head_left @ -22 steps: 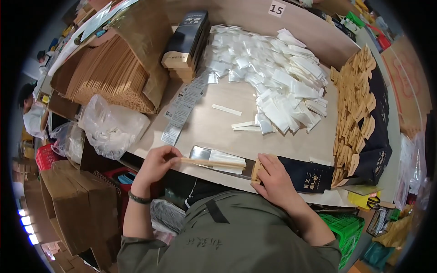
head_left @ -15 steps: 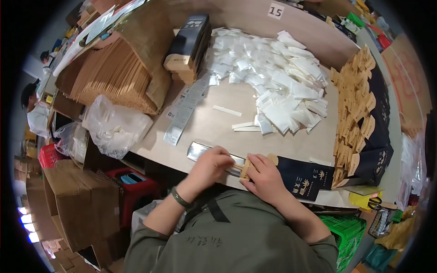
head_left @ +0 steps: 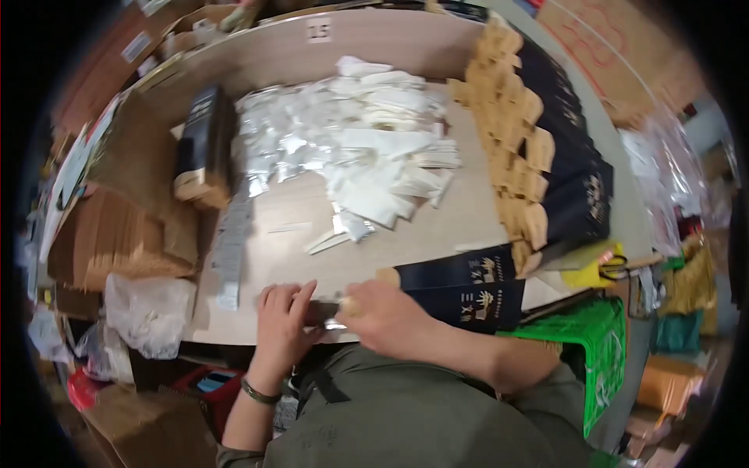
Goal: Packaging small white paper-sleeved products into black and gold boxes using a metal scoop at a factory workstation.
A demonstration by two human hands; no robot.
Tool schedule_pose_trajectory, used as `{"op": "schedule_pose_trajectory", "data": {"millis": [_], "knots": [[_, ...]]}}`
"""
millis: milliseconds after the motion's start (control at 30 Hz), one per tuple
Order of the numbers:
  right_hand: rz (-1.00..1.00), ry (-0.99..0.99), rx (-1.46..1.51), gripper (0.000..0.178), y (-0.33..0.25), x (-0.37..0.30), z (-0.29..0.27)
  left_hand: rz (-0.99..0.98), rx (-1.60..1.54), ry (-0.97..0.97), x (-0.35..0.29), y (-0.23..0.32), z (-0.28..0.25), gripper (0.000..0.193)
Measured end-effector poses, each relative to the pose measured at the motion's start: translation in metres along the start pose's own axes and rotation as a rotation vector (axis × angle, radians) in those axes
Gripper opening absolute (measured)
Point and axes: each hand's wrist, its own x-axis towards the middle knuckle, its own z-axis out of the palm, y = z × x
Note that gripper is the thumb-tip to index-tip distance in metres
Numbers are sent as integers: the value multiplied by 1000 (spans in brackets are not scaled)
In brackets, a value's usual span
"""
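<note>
My right hand (head_left: 382, 316) is closed around a small tan piece (head_left: 353, 306), mostly covered by its fingers. My left hand (head_left: 285, 318) is at the table's front edge, its fingers apart beside a shiny silver strip (head_left: 321, 312). The strip lies between both hands; blur hides whether the left fingertips touch it. Just right of my right hand, two flat navy packets (head_left: 476, 304) with gold print and tan tabs overlap one another.
White and clear sachets (head_left: 374, 168) are heaped mid-table. Navy packets with tan tabs (head_left: 538, 148) are packed along the right. A cardboard box (head_left: 129, 238), navy box (head_left: 204, 148), grey strip (head_left: 232, 253) and plastic bag (head_left: 152, 312) stand left. A green crate (head_left: 605, 374) and scissors (head_left: 616, 269) are at right.
The view has swung toward the right. My left hand has come off the thin tan sticks and spread its fingers. My right hand still grips the tan piece.
</note>
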Motion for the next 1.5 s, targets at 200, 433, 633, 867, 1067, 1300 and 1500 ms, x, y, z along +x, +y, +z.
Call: {"op": "schedule_pose_trajectory", "data": {"millis": [200,433,633,867,1067,1300,1500], "knots": [[635,41,82,11,71,38,-207,-554,-328,-78,15,-23,-4,30],[213,-537,-231,50,61,-33,-96,-163,-977,-487,9,28,66,48],[207,-153,-282,47,48,-35,-34,-327,-807,-609,26,39,38,38],[570,-262,-285,31,38,-15,-15,-426,-332,-189,-20,8,45,51],[694,-148,-91,26,48,-21,-6,-302,-288,-375,-29,-3,24,61],[463,-28,174,19,22,5,20,-76,-276,-430,14,-8,7,76],[688,-149,-489,11,127,-63,-88,-263,-264,-178,-3,-33,10,52]]}}
